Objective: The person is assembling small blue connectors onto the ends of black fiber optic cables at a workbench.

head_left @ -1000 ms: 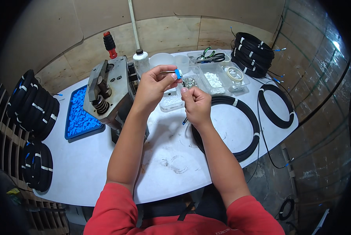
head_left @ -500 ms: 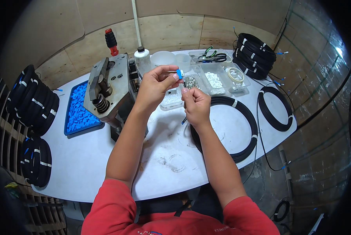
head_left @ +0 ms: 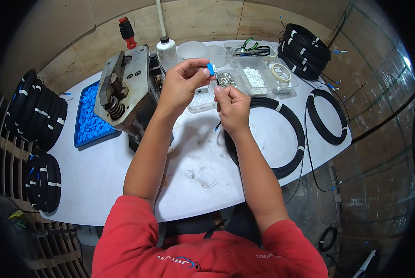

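Observation:
My left hand [head_left: 182,88] pinches a small blue connector [head_left: 210,69] with a white part at its right side, held up above the table. Just below it, my right hand [head_left: 231,105] is closed around a thin black cable [head_left: 217,82], whose upper end runs up to the connector. I cannot tell how far the cable sits inside it. Under my right fist a short blue-tipped cable end [head_left: 217,126] sticks out. A large coil of black cable [head_left: 300,127], tied with white bands, lies flat beside my right forearm.
A metal press [head_left: 135,85] stands left of my hands, next to a blue tray [head_left: 81,146] of small blue connectors. Beyond my hands are clear bins of metal pieces [head_left: 226,79] and white pieces [head_left: 254,78], a white bottle [head_left: 166,50] and scissors [head_left: 256,51]. More coils [head_left: 305,51] stack around the edges.
The whole view has shifted, so the table and bins sit higher in the picture. Both hands keep nearly the same pose, with the connector and cable still held together.

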`<state>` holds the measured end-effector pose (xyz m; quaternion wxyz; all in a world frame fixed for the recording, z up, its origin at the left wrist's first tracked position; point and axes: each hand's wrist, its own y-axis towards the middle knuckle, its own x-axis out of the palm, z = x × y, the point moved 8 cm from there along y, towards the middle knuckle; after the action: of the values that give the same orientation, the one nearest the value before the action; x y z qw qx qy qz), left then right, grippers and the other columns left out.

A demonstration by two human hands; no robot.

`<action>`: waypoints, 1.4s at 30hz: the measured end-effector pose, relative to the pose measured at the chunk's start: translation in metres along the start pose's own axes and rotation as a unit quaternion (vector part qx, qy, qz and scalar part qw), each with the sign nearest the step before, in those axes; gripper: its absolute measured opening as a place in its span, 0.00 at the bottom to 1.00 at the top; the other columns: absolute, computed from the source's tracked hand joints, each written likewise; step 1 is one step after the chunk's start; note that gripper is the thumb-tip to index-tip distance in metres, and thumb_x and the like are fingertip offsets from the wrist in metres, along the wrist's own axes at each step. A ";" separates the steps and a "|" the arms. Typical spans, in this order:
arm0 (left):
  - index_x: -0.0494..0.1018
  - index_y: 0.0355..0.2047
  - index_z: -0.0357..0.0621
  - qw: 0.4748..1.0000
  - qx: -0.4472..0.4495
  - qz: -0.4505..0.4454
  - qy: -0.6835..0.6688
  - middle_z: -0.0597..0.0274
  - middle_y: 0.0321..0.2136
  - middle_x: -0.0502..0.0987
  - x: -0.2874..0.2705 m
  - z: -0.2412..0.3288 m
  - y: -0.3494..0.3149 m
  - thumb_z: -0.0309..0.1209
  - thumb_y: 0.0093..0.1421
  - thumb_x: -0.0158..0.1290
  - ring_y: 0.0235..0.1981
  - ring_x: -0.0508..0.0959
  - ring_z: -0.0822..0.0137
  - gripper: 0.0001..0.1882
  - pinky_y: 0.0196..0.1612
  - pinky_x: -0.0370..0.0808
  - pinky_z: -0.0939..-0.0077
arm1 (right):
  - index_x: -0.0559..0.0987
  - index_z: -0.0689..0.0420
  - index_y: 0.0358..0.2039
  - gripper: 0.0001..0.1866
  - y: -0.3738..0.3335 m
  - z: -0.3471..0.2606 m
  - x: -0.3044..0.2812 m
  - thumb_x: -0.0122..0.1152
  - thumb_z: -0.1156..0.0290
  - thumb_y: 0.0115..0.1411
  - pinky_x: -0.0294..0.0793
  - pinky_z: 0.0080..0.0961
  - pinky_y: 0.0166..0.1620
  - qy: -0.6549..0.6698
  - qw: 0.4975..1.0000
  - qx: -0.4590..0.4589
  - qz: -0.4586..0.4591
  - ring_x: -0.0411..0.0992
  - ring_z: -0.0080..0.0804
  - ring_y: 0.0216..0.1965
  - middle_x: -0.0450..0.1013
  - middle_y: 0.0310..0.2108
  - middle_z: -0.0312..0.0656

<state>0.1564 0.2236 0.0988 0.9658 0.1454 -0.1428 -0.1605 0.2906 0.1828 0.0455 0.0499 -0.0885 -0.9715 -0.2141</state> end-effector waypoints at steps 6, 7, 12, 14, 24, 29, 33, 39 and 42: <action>0.72 0.48 0.34 1.000 -0.012 -0.008 -0.010 0.57 0.38 0.78 -0.004 -0.004 0.000 0.25 0.60 0.56 0.39 0.80 0.68 0.15 0.45 0.78 0.75 | 0.72 0.58 0.18 0.17 -0.001 -0.002 0.002 0.60 0.65 0.62 0.52 0.15 0.19 0.007 1.000 0.012 0.004 0.54 0.10 0.15 0.62 0.13 0.25; 0.72 0.48 0.34 1.000 -0.013 -0.007 -0.009 0.57 0.38 0.78 -0.004 -0.005 0.000 0.25 0.60 0.56 0.39 0.80 0.68 0.15 0.45 0.78 0.75 | 0.74 0.59 0.18 0.17 -0.001 -0.002 0.003 0.61 0.66 0.61 0.50 0.15 0.19 0.022 1.000 0.013 0.006 0.52 0.09 0.16 0.61 0.13 0.23; 0.72 0.47 0.34 1.000 -0.023 0.000 -0.005 0.57 0.37 0.79 -0.003 -0.005 -0.001 0.25 0.60 0.56 0.39 0.80 0.68 0.15 0.44 0.78 0.76 | 0.73 0.59 0.18 0.17 -0.003 0.001 0.001 0.61 0.66 0.61 0.50 0.15 0.20 0.022 1.000 0.015 0.007 0.52 0.09 0.17 0.61 0.13 0.24; 0.72 0.47 0.34 1.000 -0.024 0.002 0.001 0.58 0.37 0.79 -0.004 -0.003 -0.002 0.25 0.61 0.56 0.39 0.80 0.68 0.15 0.44 0.78 0.77 | 0.73 0.59 0.17 0.17 -0.003 0.000 0.002 0.61 0.66 0.61 0.50 0.15 0.20 0.022 1.000 0.014 0.008 0.52 0.09 0.17 0.62 0.13 0.24; 0.73 0.46 0.34 1.000 -0.013 -0.007 0.000 0.58 0.36 0.79 -0.007 -0.003 -0.001 0.25 0.61 0.55 0.38 0.80 0.69 0.14 0.43 0.78 0.77 | 0.73 0.59 0.18 0.17 -0.003 0.001 0.004 0.61 0.65 0.62 0.50 0.15 0.20 0.009 1.000 0.023 0.005 0.52 0.09 0.17 0.61 0.13 0.23; 0.73 0.46 0.35 1.000 -0.021 -0.010 -0.002 0.59 0.36 0.79 -0.005 -0.005 -0.001 0.25 0.61 0.55 0.38 0.80 0.69 0.14 0.43 0.77 0.78 | 0.73 0.59 0.17 0.18 -0.006 0.002 0.001 0.61 0.65 0.62 0.50 0.15 0.20 -0.009 0.999 0.036 0.010 0.52 0.10 0.17 0.61 0.13 0.23; 0.73 0.46 0.35 0.999 -0.029 -0.012 -0.010 0.59 0.36 0.79 -0.004 -0.006 0.002 0.25 0.61 0.55 0.39 0.80 0.69 0.13 0.44 0.77 0.78 | 0.71 0.57 0.18 0.18 -0.001 0.000 0.002 0.59 0.64 0.64 0.54 0.14 0.18 -0.009 1.000 0.014 0.001 0.57 0.11 0.14 0.63 0.12 0.26; 0.73 0.46 0.35 0.999 -0.027 -0.014 -0.015 0.59 0.36 0.79 -0.003 -0.006 -0.001 0.25 0.61 0.55 0.39 0.80 0.69 0.13 0.44 0.77 0.78 | 0.73 0.58 0.18 0.17 -0.001 -0.001 0.001 0.61 0.65 0.62 0.50 0.15 0.20 -0.003 1.000 0.019 0.010 0.51 0.10 0.17 0.60 0.13 0.23; 0.73 0.46 0.36 1.000 -0.024 -0.012 -0.012 0.59 0.36 0.79 -0.007 -0.007 0.000 0.25 0.61 0.55 0.39 0.80 0.69 0.13 0.44 0.77 0.78 | 0.73 0.58 0.18 0.17 -0.001 0.000 0.003 0.61 0.65 0.62 0.50 0.15 0.20 -0.016 1.000 0.018 0.008 0.51 0.10 0.17 0.60 0.13 0.23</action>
<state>0.1527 0.2278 0.0908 0.9654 0.1218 -0.1483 -0.1768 0.2877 0.1827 0.0454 0.0378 -0.0983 -0.9752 -0.1945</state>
